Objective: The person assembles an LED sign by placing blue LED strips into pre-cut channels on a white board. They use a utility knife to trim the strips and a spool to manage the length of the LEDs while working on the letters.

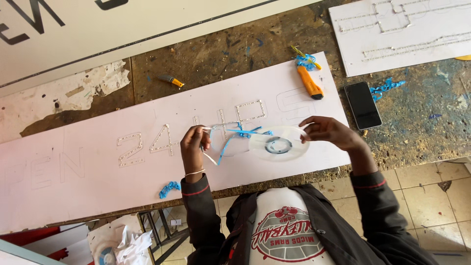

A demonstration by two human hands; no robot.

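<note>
My left hand (194, 147) is pinched shut on a thin clear strip (212, 128) with blue tape (230, 140) trailing off it; my right hand (329, 132) grips the rim of a clear plastic reel (279, 145), which sits at nine o'clock from that hand, over the long white board (98, 147); an orange utility knife (310, 81) lies at twelve o'clock from the reel; a black phone (363, 104) rests at one o'clock from my right hand, on the worn workbench (417, 127).

You wear a dark, open jacket; each sleeve has a thin red band above the cuff. Under it shows a white shirt with a red, round ball emblem at six o'clock. A thin pale band, perhaps a bracelet, circles your left wrist (195, 172).
</note>
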